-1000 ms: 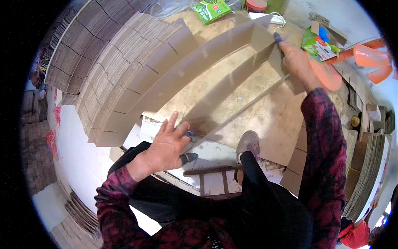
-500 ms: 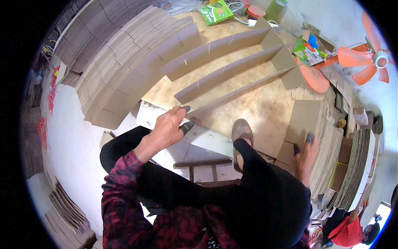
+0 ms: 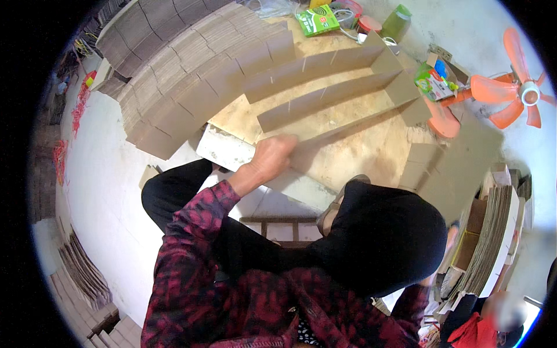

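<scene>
Since the earlier frame, a cardboard sheet [image 3: 464, 165] has come up, blurred, by the table's right edge; the right hand [image 3: 453, 227] has slipped mostly behind the knee [image 3: 383, 238], and the left hand [image 3: 272, 155] has shifted rightward.

I have the table [image 3: 360, 152] across the middle, a cardboard stack [image 3: 197, 87] lining its left edge. The raised knee stands in my way at the near right corner, between the two hands. Beyond it the sheet slants up and away from the right hand, the nearer one, to the right of the strips; I cannot tell how those fingers grip. An orange fan [image 3: 525, 93] stands past the far right corner.

Three cardboard strips [image 3: 328, 100] stand on edge, long axes running from the near edge toward that corner, where a cross strip [image 3: 401, 90] joins them. I see the left fist closed on the left end of the near strip [image 3: 360, 123]. A green-and-white box [image 3: 435, 82] sits near the fan; a green packet [image 3: 317, 21] lies at the far edge.
</scene>
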### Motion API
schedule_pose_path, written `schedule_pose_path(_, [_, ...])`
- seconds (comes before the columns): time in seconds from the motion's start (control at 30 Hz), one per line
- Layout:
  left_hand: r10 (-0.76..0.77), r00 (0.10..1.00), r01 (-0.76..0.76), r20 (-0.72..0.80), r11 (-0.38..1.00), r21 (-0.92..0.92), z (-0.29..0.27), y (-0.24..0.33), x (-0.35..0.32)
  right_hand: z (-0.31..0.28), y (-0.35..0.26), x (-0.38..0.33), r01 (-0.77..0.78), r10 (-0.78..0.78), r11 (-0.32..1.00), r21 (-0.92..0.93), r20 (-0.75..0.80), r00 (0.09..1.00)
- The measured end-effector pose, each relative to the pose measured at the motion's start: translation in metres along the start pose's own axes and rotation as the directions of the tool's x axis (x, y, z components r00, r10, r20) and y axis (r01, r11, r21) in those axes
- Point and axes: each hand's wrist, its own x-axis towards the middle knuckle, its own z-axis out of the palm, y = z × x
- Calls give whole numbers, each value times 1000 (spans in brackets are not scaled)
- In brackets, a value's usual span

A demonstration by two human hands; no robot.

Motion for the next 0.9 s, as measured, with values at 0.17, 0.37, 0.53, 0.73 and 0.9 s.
schedule_pose_path(0.17, [-73,997,74,-28,997,22,6,-4,-10,73,-154,61,144,-190,956,255,164,968])
schedule_pose_path(0.37, [-54,999,54,1,997,-46,11,13,2,119,-271,101,449,-673,711,541,337,659])
schedule_pose_path(0.53, [-67,998,67,-7,997,-37,19,11,4,148,-306,109,484,-756,630,607,336,562])
schedule_pose_path(0.73, [-76,996,74,-43,996,-50,24,7,7,153,-321,109,582,-808,576,574,293,511])
schedule_pose_path(0.9, [-69,997,67,-38,997,-45,25,10,10,153,-315,101,490,-755,628,605,321,572])
